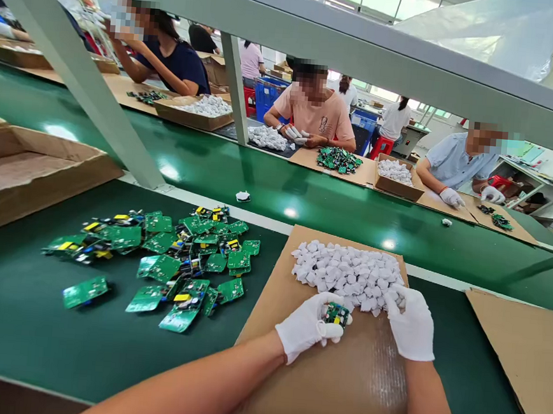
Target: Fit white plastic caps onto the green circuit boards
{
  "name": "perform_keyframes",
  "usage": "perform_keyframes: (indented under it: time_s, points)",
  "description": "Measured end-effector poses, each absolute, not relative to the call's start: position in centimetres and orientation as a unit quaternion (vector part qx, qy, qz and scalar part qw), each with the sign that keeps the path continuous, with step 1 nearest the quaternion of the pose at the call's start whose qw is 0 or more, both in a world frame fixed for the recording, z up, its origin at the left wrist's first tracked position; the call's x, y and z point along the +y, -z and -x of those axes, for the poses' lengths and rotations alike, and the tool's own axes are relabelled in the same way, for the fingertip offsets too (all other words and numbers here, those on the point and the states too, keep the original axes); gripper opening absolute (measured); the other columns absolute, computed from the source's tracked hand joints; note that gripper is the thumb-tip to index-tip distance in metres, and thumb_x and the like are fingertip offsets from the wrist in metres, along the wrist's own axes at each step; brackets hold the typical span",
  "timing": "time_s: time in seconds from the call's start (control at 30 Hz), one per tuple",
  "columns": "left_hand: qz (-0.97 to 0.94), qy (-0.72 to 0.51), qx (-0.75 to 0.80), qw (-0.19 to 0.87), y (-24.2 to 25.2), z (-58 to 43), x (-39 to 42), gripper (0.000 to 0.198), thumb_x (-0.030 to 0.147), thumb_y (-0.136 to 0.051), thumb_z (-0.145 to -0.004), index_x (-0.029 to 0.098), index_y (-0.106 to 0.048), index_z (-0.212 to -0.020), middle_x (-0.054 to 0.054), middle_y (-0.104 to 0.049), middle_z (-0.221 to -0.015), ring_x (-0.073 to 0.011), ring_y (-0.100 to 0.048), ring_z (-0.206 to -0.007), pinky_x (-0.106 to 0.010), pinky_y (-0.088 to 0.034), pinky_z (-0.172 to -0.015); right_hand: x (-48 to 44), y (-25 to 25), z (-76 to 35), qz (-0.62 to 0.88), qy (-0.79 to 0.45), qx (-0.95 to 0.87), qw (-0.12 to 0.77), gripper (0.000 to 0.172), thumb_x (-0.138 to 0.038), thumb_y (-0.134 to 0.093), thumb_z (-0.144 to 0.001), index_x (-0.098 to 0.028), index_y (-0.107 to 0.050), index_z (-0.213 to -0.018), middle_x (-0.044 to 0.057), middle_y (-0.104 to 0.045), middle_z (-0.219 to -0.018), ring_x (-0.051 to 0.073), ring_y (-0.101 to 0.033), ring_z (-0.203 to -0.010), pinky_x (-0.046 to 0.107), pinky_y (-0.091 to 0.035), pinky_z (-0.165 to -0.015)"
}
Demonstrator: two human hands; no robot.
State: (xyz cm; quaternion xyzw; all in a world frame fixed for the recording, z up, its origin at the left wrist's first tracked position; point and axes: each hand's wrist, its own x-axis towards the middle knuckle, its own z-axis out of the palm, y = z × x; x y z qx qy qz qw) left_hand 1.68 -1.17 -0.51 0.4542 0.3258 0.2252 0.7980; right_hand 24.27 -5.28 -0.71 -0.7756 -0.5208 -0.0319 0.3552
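Observation:
My left hand (309,326), in a white glove, grips a small green circuit board (336,314) with its component side up, above the cardboard sheet (330,371). My right hand (411,321), also gloved in white, is at the right edge of a pile of small white pieces (348,273). Its fingers are curled together against the pile; white on white hides what they may pinch. Left of the cardboard, a loose heap of green circuit boards (163,243) with yellow and black components lies on the dark green mat. One board (85,291) rests apart from the heap.
An open cardboard box (43,182) stands at the left, and another cardboard sheet (527,361) lies at the right. A green conveyor belt (268,187) crosses behind, carrying a white piece (243,197). A metal frame (90,77) spans above. Co-workers sit opposite.

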Motion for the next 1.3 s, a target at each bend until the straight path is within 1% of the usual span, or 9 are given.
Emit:
perform_keyframes:
  time_s: [0.17,0.3,0.4,0.53,0.7,0.83,0.97,1.07,1.3]
  points:
    - [-0.445,-0.217,0.336,0.801,0.0,-1.6,-1.3,0.053,0.007,-0.065,-0.053,0.017,-0.043,-0.099,-0.006,-0.064,-0.090,-0.0084,-0.057,-0.054,-0.017,-0.037,-0.040,-5.7,-0.2,-24.3,0.679,-0.260,-0.325,0.605,0.043,-0.040,-0.065,-0.070,-0.022,-0.055,-0.108,-0.004,-0.054,-0.065,0.007,-0.041,-0.042,0.019,-0.030,-0.036]
    - [-0.374,-0.212,0.312,0.847,-0.4,-1.2,-1.3,0.048,0.020,-0.071,-0.059,0.017,-0.044,-0.098,-0.007,-0.062,-0.090,-0.0148,-0.063,-0.072,-0.021,-0.046,-0.054,-6.3,-2.1,-24.4,0.459,-0.472,-0.213,0.721,0.024,-0.039,-0.059,-0.078,-0.025,-0.054,-0.097,-0.009,-0.036,-0.057,0.004,-0.029,-0.038,0.013,-0.024,-0.030]
    - [-0.330,-0.206,0.275,0.879,-0.4,-1.0,-1.3,0.053,0.028,-0.072,-0.062,0.020,-0.045,-0.107,-0.007,-0.060,-0.097,-0.0147,-0.064,-0.071,-0.020,-0.046,-0.051,-6.8,-3.1,-23.2,0.386,-0.550,-0.214,0.709,0.018,-0.042,-0.053,-0.082,-0.025,-0.054,-0.087,-0.007,-0.034,-0.061,0.005,-0.027,-0.039,0.013,-0.024,-0.030]
    - [-0.304,-0.214,0.247,0.895,-0.1,-1.0,-1.2,0.059,0.030,-0.071,-0.065,0.022,-0.044,-0.117,-0.010,-0.058,-0.105,-0.0082,-0.060,-0.060,-0.015,-0.039,-0.044,-6.9,-2.9,-20.9,0.465,-0.558,-0.281,0.628,0.018,-0.036,-0.056,-0.081,-0.026,-0.052,-0.095,-0.008,-0.037,-0.059,0.005,-0.021,-0.037,0.016,-0.016,-0.031]
    - [-0.312,-0.206,0.249,0.894,0.1,-1.2,-1.0,0.062,0.027,-0.069,-0.067,0.020,-0.041,-0.122,-0.010,-0.061,-0.101,-0.0082,-0.059,-0.057,-0.016,-0.039,-0.042,-6.6,-2.1,-19.3,0.537,-0.527,-0.370,0.545,0.035,-0.037,-0.064,-0.074,-0.023,-0.051,-0.102,-0.005,-0.051,-0.062,0.009,-0.040,-0.046,0.021,-0.031,-0.040]
    - [-0.323,-0.198,0.242,0.893,-0.1,-1.1,-1.0,0.056,0.027,-0.068,-0.068,0.020,-0.044,-0.118,-0.010,-0.061,-0.101,-0.0077,-0.059,-0.057,-0.015,-0.039,-0.042,-6.6,-2.0,-19.2,0.553,-0.501,-0.390,0.540,0.043,-0.034,-0.071,-0.068,-0.024,-0.050,-0.104,-0.006,-0.049,-0.067,0.005,-0.039,-0.041,0.019,-0.031,-0.037]
    - [-0.342,-0.186,0.243,0.888,-0.1,-1.1,-0.8,0.045,0.027,-0.067,-0.069,0.021,-0.050,-0.111,-0.008,-0.061,-0.102,-0.0068,-0.060,-0.056,-0.013,-0.039,-0.040,-6.7,-1.7,-19.4,0.593,-0.488,-0.374,0.520,0.043,-0.045,-0.053,-0.081,-0.022,-0.044,-0.117,-0.003,-0.056,-0.069,0.004,-0.034,-0.031,0.017,-0.021,-0.028]
    - [-0.342,-0.185,0.235,0.891,0.2,-1.1,-0.7,0.044,0.027,-0.067,-0.068,0.020,-0.051,-0.109,-0.008,-0.061,-0.101,-0.0072,-0.060,-0.055,-0.013,-0.039,-0.039,-6.8,-1.6,-19.5,0.592,-0.479,-0.349,0.546,0.041,-0.051,-0.043,-0.085,-0.020,-0.050,-0.109,-0.003,-0.054,-0.062,0.003,-0.031,-0.030,0.017,-0.018,-0.027]
    - [-0.325,-0.188,0.238,0.896,0.7,-1.1,-0.5,0.057,0.029,-0.069,-0.067,0.021,-0.043,-0.117,-0.010,-0.061,-0.104,-0.0094,-0.063,-0.055,-0.014,-0.040,-0.038,-6.9,-1.2,-18.3,0.615,-0.421,-0.407,0.528,0.037,-0.047,-0.061,-0.074,-0.021,-0.050,-0.099,-0.008,-0.047,-0.054,0.004,-0.032,-0.032,0.017,-0.026,-0.030]
